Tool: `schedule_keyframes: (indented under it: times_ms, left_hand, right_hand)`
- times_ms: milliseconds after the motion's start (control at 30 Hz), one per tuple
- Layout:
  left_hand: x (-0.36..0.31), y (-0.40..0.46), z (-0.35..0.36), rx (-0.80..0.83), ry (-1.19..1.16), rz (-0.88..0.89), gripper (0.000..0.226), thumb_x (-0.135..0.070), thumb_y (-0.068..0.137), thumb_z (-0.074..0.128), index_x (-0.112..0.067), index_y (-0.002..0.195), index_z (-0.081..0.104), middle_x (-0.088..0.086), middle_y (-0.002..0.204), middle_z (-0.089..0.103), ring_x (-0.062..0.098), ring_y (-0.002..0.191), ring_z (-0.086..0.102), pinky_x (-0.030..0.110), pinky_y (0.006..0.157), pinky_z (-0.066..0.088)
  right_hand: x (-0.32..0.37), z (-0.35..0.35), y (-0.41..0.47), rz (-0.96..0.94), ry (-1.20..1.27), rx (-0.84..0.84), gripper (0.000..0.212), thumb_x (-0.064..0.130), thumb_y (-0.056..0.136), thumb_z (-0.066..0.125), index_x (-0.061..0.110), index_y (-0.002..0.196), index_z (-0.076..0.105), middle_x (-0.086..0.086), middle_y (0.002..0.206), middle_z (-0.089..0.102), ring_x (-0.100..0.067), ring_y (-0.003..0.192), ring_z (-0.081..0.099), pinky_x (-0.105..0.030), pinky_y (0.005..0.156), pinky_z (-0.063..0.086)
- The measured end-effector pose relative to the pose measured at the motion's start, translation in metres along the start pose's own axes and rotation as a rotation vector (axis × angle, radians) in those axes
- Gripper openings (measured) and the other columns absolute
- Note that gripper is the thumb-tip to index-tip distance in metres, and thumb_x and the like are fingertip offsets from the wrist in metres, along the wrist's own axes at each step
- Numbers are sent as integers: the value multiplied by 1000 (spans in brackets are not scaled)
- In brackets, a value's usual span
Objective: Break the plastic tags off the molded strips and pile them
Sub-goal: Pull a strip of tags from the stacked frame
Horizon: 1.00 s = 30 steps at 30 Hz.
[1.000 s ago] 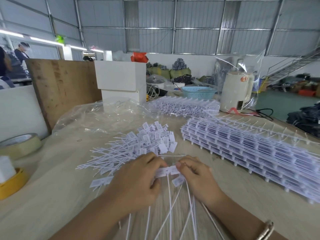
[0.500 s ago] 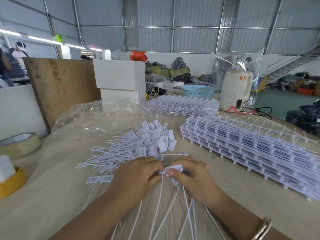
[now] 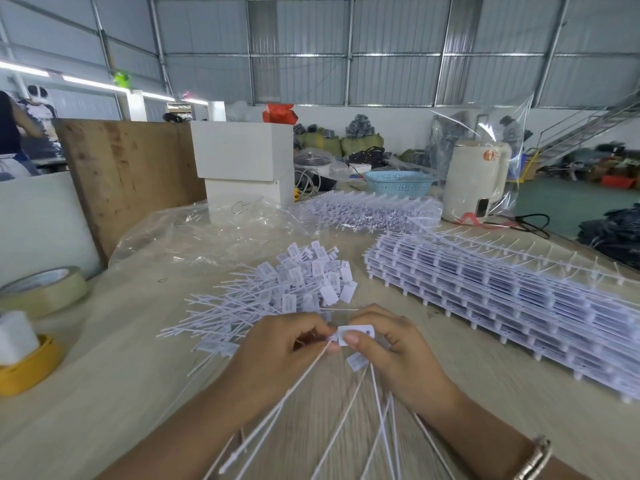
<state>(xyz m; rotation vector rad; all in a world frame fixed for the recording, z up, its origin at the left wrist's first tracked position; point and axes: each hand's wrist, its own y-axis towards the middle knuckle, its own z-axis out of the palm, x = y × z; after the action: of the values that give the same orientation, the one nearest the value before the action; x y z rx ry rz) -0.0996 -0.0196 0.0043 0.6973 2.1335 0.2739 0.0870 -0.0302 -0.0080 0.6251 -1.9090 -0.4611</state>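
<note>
My right hand (image 3: 398,351) pinches a white plastic tag (image 3: 356,333) between thumb and fingers, with another tag (image 3: 356,361) showing below it. My left hand (image 3: 280,351) pinches the thin white tail (image 3: 301,379) right beside that tag. Several long white tails of the molded strip fan down toward me between my wrists. Just beyond my hands lies a pile of broken-off tags (image 3: 291,289). A tall stack of unbroken molded strips (image 3: 502,299) lies to the right, and a second stack (image 3: 370,211) farther back.
A crumpled clear plastic bag (image 3: 207,233) lies behind the pile. Rolls of tape (image 3: 45,289) and a yellow roll (image 3: 27,368) sit at the left edge. White boxes (image 3: 242,161), a blue basket (image 3: 398,183) and a white kettle (image 3: 474,181) stand at the back.
My hands have drawn closer together and lifted a little; the tag in my right hand has turned flat toward me, and the tails have swung into a wider fan.
</note>
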Motion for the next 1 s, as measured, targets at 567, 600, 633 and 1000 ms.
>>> schedule_keyframes:
  times_ms: [567,600,633,1000]
  left_hand:
    - [-6,2,-10,52,-491,-121,9,-30,77,70,-25,70,73,4,69,71,11,65,66,22,58,51]
    - [-5,3,-14,26,-498,-134,8,-30,77,72,-27,70,73,3,70,71,14,67,68,27,59,53]
    - [-4,4,-17,-5,-462,-138,6,-32,77,74,-30,71,73,2,71,71,15,70,68,30,62,52]
    - [0,-4,3,-68,273,75,28,-28,79,73,-29,105,62,-17,93,60,-1,87,56,21,75,46]
  right_hand:
    - [-1,-7,1,-49,262,7,16,7,86,56,11,92,71,8,90,70,-9,87,64,-17,80,45]
    - [0,-9,0,-40,257,-6,17,5,87,56,13,91,71,7,90,71,-8,88,65,-16,80,45]
    - [0,-11,0,-22,244,-20,20,4,88,56,17,90,71,6,90,71,-7,88,65,-16,80,45]
    - [-10,-3,3,306,-395,25,27,22,89,61,48,85,55,25,81,57,2,96,48,-28,89,21]
